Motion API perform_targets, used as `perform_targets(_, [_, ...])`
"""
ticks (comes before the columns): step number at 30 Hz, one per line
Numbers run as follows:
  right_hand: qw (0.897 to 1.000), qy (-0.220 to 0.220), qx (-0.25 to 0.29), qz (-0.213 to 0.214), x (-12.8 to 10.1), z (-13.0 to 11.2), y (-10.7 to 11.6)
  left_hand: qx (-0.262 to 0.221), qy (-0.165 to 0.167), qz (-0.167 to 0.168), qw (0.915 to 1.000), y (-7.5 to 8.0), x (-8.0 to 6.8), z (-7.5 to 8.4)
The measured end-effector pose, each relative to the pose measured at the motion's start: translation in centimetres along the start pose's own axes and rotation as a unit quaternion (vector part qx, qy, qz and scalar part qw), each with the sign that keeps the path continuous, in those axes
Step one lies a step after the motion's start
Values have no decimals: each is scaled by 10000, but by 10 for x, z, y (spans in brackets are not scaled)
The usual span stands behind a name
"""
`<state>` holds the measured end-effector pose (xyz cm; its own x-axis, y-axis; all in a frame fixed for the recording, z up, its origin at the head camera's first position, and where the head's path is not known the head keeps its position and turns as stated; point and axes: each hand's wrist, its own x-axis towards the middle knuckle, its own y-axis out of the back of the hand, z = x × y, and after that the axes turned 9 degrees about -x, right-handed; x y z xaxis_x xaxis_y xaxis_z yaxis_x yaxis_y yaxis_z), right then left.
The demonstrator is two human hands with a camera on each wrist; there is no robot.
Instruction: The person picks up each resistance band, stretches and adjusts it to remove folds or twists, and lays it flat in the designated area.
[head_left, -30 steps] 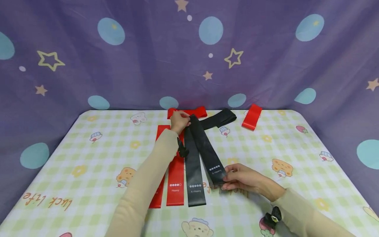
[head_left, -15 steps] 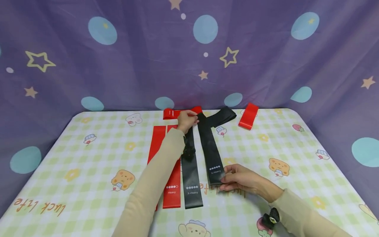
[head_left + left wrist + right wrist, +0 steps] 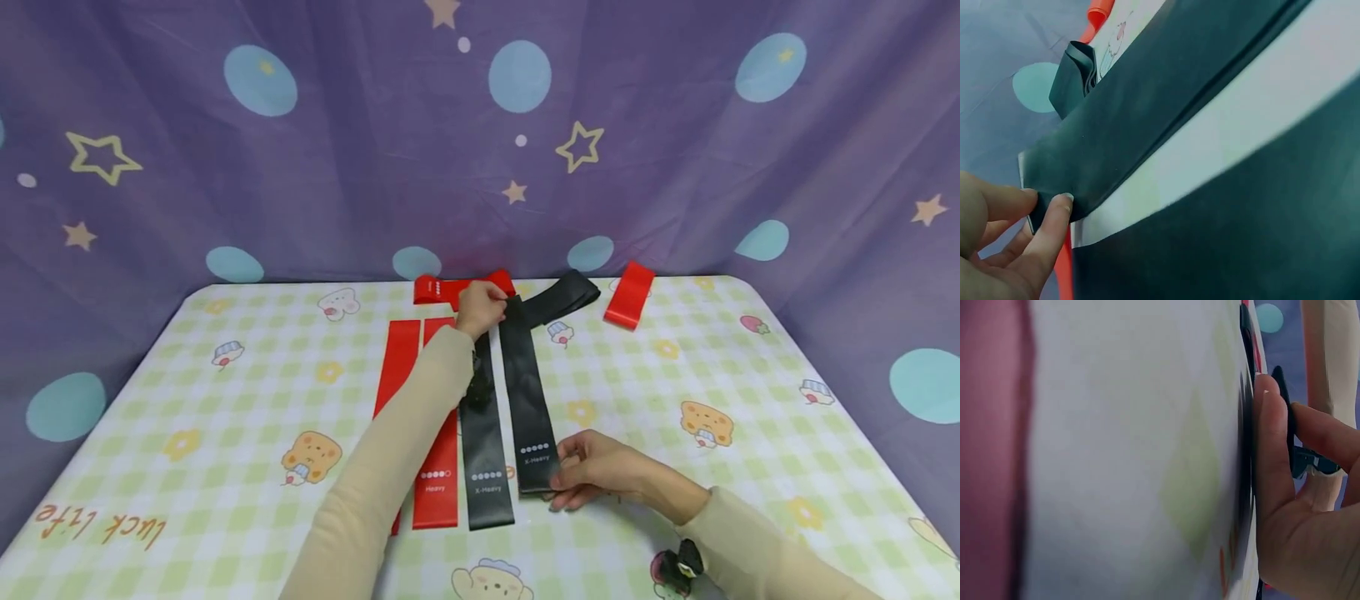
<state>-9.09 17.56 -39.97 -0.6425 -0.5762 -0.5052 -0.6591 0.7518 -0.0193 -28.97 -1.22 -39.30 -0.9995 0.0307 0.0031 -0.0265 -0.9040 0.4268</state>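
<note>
A black X-Heavy resistance band (image 3: 528, 392) is stretched lengthwise between both hands. My left hand (image 3: 481, 309) pinches its far end; in the left wrist view the thumb and fingertips grip a corner of the black band (image 3: 1104, 131). At the near end, my right hand (image 3: 596, 471) pinches the right corner beside the printed label, close over the cloth. Just left lies a second black X-Heavy band (image 3: 487, 467), flat and partly under the left forearm. Further left are a red Heavy band (image 3: 437, 492) and another red band (image 3: 397, 358), both partly covered by the left sleeve.
At the back edge lie a folded red band (image 3: 435, 290), a folded black band (image 3: 562, 298) and a short red band (image 3: 630, 296). The table has a green-checked cloth (image 3: 255, 467). A purple curtain (image 3: 375, 167) hangs behind it.
The held black band has swung from a slant to nearly parallel with the other black band. My left hand has moved right, and my right hand has come nearer and slightly left.
</note>
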Motion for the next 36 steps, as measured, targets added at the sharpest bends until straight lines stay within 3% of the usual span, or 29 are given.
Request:
perform_targets(7, [9988,74,-478,-81,2,-1,-8,449,-180,-176,9987,4,1,-6])
perform_targets(11, [9968,78,-761,-216,3,-2,-12,620,-120,-338,9974,4,3,-11])
perform_targets(23, [9948,-52,-988,-251,7,-6,-19,1433,8,1,9897,10,1,-5])
perform_targets(36, [9951,-32,-971,-176,7,-8,-28,1317,-80,-96,9912,8,1,-7])
